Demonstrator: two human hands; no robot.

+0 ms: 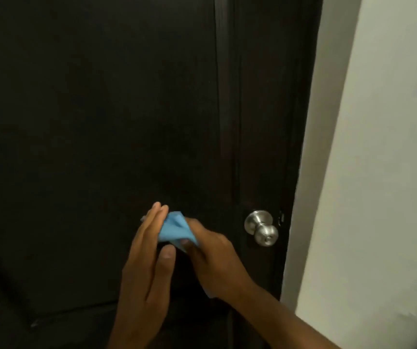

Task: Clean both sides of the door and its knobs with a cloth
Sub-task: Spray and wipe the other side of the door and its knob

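Readying the cloth (174,229), it seems, rather than wiping: bunched between both hands just in front of the dark door (96,117). Right hand (215,258) curled round the soft, crumpled blue fabric; left hand (149,258) flat against it, fingers (156,212) straight. Likely next: folding to a pad, then pressing onto the smooth matte panel or round the brushed-metal knob (261,227), nearby at right. Pale wall (378,147) beyond.
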